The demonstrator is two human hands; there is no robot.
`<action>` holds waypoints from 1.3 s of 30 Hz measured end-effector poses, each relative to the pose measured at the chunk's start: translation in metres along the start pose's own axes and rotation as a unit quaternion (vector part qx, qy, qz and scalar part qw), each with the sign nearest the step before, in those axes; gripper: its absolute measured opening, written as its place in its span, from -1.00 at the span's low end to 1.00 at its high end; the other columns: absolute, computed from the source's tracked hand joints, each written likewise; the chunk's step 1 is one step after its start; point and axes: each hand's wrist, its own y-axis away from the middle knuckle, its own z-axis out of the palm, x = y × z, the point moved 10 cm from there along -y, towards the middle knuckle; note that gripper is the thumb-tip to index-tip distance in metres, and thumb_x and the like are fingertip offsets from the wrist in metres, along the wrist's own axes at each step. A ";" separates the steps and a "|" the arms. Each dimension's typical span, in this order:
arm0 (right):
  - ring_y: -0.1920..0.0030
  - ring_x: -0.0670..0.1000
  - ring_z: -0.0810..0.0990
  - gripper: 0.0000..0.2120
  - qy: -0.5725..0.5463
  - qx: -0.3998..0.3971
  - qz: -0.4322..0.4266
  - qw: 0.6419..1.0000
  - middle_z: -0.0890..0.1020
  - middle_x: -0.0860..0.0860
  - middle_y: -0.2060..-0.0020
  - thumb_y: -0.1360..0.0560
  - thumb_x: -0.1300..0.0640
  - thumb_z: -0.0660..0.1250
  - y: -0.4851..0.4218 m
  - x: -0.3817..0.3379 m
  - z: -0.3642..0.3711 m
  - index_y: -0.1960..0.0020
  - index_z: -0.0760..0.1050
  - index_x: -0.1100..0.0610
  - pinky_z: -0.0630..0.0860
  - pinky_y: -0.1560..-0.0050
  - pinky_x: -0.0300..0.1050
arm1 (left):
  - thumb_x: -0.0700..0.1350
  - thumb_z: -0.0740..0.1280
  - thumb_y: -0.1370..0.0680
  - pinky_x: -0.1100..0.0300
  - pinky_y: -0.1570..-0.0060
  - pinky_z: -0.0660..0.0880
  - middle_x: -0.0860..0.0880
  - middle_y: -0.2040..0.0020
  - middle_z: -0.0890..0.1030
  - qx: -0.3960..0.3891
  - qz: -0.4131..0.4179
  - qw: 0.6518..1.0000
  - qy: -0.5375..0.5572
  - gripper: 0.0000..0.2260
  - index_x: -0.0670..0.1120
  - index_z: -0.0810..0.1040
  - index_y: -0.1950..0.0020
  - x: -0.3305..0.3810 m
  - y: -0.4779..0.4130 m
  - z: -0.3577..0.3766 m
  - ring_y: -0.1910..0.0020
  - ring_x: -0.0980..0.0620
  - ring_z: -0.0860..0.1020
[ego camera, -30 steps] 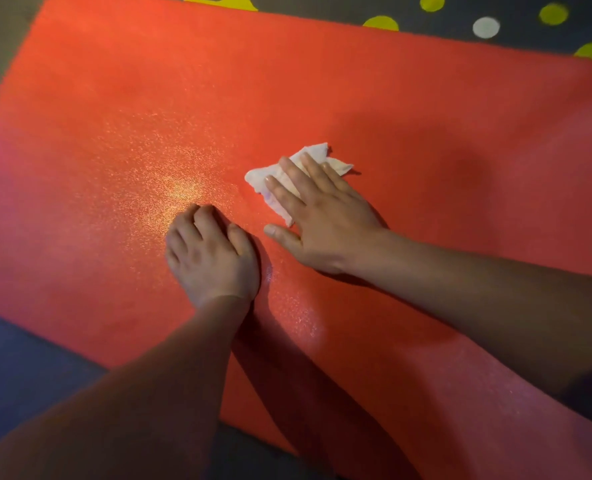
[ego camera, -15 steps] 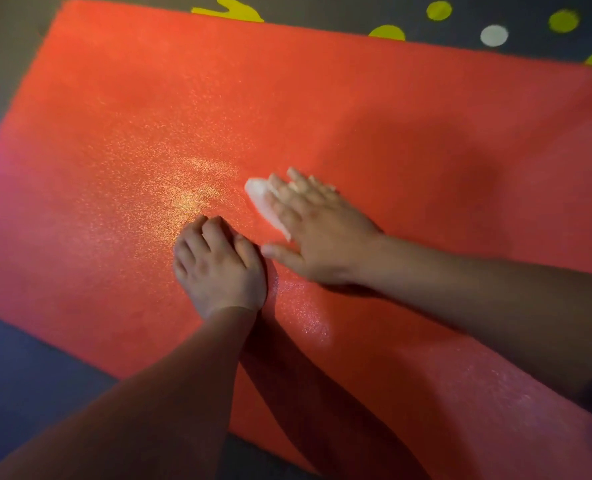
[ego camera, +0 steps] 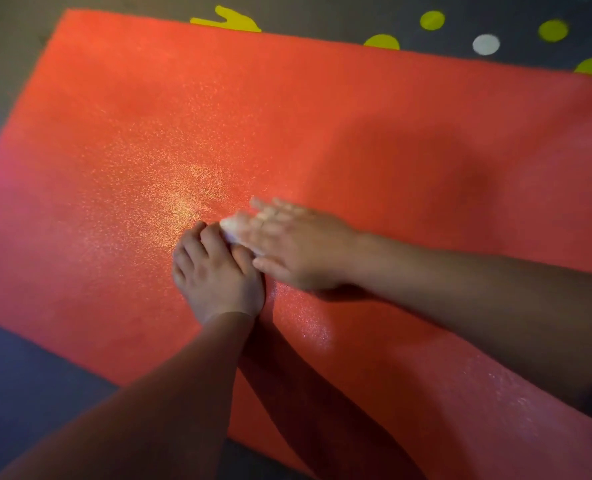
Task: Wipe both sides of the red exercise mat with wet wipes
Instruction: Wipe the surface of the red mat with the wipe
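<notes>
Wipe [ego camera: 230,227] nearer — shiny mat [ego camera: 142,126], dotted floor [ego camera: 322,15]

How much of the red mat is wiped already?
Partly. The red mat glistens as if wet around the middle. The right hand presses the wipe flat there now; the left hand rests beside it. The underside faces down, so it's probably left.

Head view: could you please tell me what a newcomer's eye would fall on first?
The red exercise mat fills most of the frame, glistening near its middle. There the right hand, blurred, presses a white wipe flat beside the left hand, which rests curled on the mat. Yellow dots mark the dark floor beyond the far edge.
</notes>
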 end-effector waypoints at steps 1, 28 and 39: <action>-0.62 0.13 -0.03 -0.35 0.009 -0.023 -0.036 0.999 0.12 0.00 -0.62 -0.61 -0.18 -0.21 0.002 -0.009 0.004 -0.64 0.02 0.03 -0.04 -0.60 0.09 | -0.03 0.19 -0.52 -0.15 -0.36 0.29 -0.13 -0.36 0.51 0.000 0.000 1.000 0.005 -0.65 -0.11 0.50 -0.26 0.000 0.000 0.000 -0.37 -0.23 0.41; -0.62 0.20 -0.08 -0.29 0.015 0.030 0.236 0.971 0.01 0.10 -0.63 -0.64 -0.24 -0.05 0.016 0.138 -0.036 -0.64 -0.02 0.16 -0.12 -0.58 0.10 | -0.06 0.23 -0.55 -0.20 -0.34 0.30 -0.18 -0.32 0.49 -0.012 0.003 1.000 -0.022 -0.71 -0.12 0.44 -0.24 0.000 0.000 0.004 -0.34 -0.27 0.41; -0.48 0.18 0.24 -0.30 0.095 0.024 0.154 0.983 0.29 0.06 -0.49 -0.54 -0.29 0.04 0.083 0.060 -0.025 -0.51 0.30 0.14 0.23 -0.45 0.16 | -0.04 0.18 -0.54 -0.25 -0.34 0.28 -0.29 -0.25 0.48 -0.032 -0.002 0.999 -0.020 -0.67 -0.22 0.43 -0.20 0.004 0.002 0.000 -0.31 -0.34 0.40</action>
